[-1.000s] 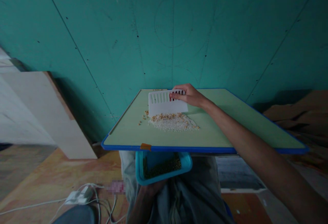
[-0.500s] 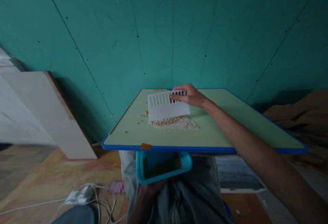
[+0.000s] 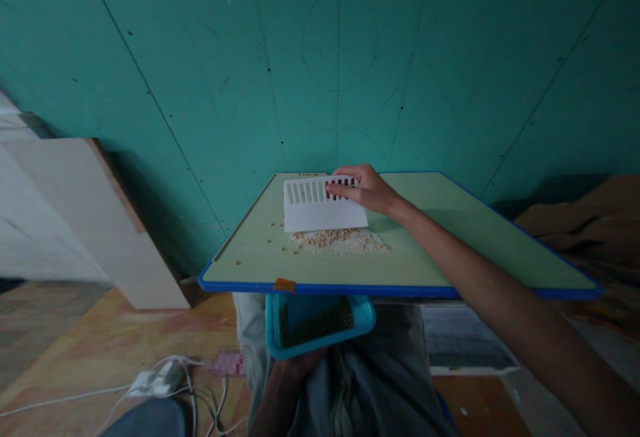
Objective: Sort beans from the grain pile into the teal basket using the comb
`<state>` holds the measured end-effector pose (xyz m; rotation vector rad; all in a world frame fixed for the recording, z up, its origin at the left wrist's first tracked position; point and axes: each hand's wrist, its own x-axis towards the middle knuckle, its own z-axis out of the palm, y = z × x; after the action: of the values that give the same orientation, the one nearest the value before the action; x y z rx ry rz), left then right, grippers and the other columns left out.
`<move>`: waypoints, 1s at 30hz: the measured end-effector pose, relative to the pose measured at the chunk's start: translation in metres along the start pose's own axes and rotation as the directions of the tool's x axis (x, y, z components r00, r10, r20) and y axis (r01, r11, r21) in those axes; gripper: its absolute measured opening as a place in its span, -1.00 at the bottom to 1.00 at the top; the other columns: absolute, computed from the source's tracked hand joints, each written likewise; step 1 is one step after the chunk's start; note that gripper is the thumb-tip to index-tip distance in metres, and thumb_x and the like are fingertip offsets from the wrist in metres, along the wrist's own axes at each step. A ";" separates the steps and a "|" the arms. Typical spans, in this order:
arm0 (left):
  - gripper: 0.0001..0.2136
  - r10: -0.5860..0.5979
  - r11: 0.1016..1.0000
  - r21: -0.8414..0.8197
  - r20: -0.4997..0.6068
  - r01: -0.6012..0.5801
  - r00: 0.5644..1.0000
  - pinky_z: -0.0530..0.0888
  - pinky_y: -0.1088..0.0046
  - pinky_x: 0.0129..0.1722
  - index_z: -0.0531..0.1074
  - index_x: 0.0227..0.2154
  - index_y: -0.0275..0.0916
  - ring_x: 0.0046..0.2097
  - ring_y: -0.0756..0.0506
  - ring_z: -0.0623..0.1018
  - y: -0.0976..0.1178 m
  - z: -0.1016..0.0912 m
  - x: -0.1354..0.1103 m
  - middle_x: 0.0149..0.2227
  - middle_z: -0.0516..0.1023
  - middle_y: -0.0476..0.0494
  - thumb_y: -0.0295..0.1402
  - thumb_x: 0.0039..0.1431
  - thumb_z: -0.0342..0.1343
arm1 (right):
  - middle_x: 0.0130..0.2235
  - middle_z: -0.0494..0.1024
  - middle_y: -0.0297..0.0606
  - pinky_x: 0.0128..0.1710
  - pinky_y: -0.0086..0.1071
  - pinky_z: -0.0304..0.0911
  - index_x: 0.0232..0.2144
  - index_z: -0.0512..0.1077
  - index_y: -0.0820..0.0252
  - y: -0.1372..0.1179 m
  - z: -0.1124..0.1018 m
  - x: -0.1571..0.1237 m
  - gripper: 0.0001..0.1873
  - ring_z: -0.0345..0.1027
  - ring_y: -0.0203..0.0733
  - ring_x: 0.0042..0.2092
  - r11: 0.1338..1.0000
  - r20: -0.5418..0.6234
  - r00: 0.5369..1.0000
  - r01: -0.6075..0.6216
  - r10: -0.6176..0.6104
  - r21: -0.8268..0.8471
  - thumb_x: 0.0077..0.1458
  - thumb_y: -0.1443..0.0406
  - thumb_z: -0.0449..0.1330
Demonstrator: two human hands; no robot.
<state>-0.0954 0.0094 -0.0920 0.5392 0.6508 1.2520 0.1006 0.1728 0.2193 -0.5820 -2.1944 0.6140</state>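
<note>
My right hand (image 3: 364, 187) is closed around the slotted upper right part of a white plastic scraper (image 3: 325, 217), which stands tilted over the table. Along its lower edge lies a spread of white rice-like grains (image 3: 350, 243) mixed with yellow kernels (image 3: 320, 237). Several loose kernels lie to the left of it. Below the table's front edge, my left hand (image 3: 305, 361) grips a blue plastic tray (image 3: 370, 320) from underneath, its fingers mostly hidden. Inside the tray are small dark green beans (image 3: 320, 327).
The pale green table (image 3: 425, 257) has a blue rim and a piece of orange tape (image 3: 285, 285) at the front. A green wall (image 3: 340, 57) rises behind it. A white board (image 3: 100, 217) leans at left. A power strip (image 3: 155, 382) with cables lies on the floor.
My right hand has moved the scraper slightly left and toward the back. A few kernels have shifted left and forward on the table. The tray and my left hand stay where they were.
</note>
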 end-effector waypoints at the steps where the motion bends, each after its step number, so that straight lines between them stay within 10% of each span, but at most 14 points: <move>1: -0.70 -0.007 1.000 -0.004 -0.011 0.007 1.000 0.11 -0.09 0.29 0.52 -0.10 0.22 0.27 -0.35 0.29 -0.001 -0.001 0.000 0.08 0.54 0.11 -0.16 0.06 0.16 | -0.36 0.54 -0.25 -0.28 -0.37 0.15 -0.38 0.53 0.27 -0.001 0.001 0.000 -0.69 0.36 -0.25 -0.31 1.000 -0.002 1.000 -0.006 0.006 0.004 0.13 0.12 0.17; 14: -0.60 -0.093 0.975 -0.205 -0.030 0.085 0.995 0.28 -0.06 0.22 0.58 -0.20 0.13 0.13 -0.33 0.46 0.006 0.009 -0.001 -0.03 0.62 0.08 0.10 -0.10 0.20 | -0.42 0.47 -0.29 -0.40 -0.41 0.08 -0.36 0.51 0.28 -0.006 0.012 -0.003 -0.66 0.28 -0.31 -0.38 0.998 0.051 0.998 -0.049 0.047 0.033 0.12 0.09 0.18; 27: -0.62 -0.056 0.998 -0.006 -0.065 0.056 0.996 0.09 -0.01 0.32 0.51 -0.08 0.15 0.27 -0.28 0.31 0.003 0.001 -0.003 0.07 0.55 0.07 -0.23 -0.04 0.28 | -0.34 0.51 -0.24 -0.32 -0.39 0.14 -0.33 0.51 0.28 -0.013 0.021 -0.005 -0.66 0.32 -0.27 -0.31 0.998 0.019 1.000 -0.018 0.017 0.058 0.16 0.10 0.15; 30: -0.59 -0.029 0.996 -0.088 -0.048 0.025 0.998 0.16 -0.10 0.28 0.46 -0.02 0.17 0.26 -0.32 0.32 0.004 0.007 -0.002 0.14 0.49 0.07 0.00 0.03 0.16 | -0.32 0.54 -0.22 -0.30 -0.40 0.15 -0.35 0.50 0.28 -0.012 0.024 -0.004 -0.67 0.35 -0.25 -0.27 0.998 -0.018 1.000 -0.007 0.008 0.056 0.18 0.12 0.13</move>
<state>-0.0935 0.0078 -0.0845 0.4269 0.6397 1.2656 0.0816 0.1551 0.2098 -0.5648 -2.1514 0.6694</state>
